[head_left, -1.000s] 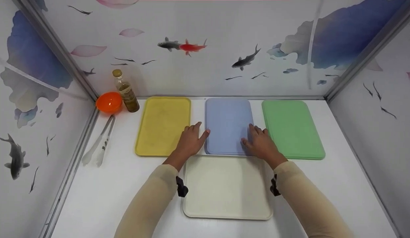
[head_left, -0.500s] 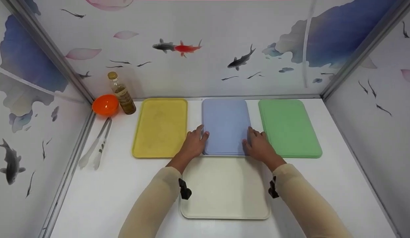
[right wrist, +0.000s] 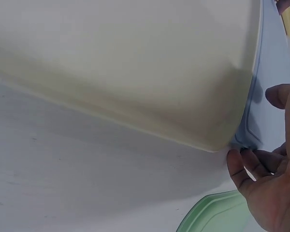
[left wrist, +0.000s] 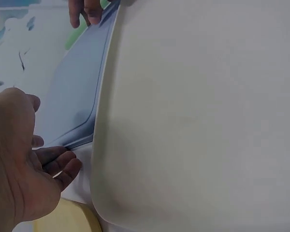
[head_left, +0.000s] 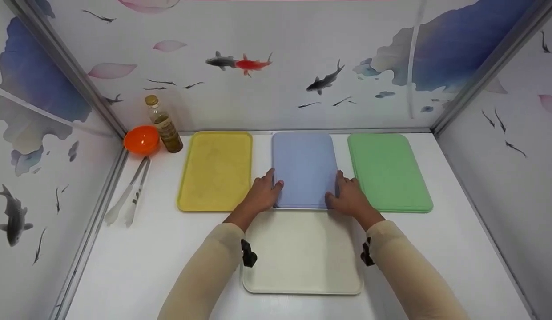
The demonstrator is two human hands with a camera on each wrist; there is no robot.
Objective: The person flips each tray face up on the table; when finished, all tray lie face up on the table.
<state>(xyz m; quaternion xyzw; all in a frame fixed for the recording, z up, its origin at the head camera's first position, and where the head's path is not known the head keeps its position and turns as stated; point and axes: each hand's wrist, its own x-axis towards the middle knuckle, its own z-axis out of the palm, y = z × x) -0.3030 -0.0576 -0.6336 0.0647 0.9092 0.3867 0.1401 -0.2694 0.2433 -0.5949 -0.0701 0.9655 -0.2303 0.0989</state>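
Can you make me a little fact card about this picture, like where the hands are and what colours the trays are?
Left hand: fingers at the left edge of the blue tray, thumb over its top
Right hand: fingers at its right edge, thumb over its top
Back row, left to right: yellow tray, blue tray, green tray
Nearest the person: cream tray
Back left corner: orange bowl, yellow-capped bottle
In front of the bowl: tongs
Table: white
Back wall: white, with fish pictures

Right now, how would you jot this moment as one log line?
left hand: at left edge of blue panel; right hand: at its right edge; cream tray: directly in front; orange bowl: beside bottle
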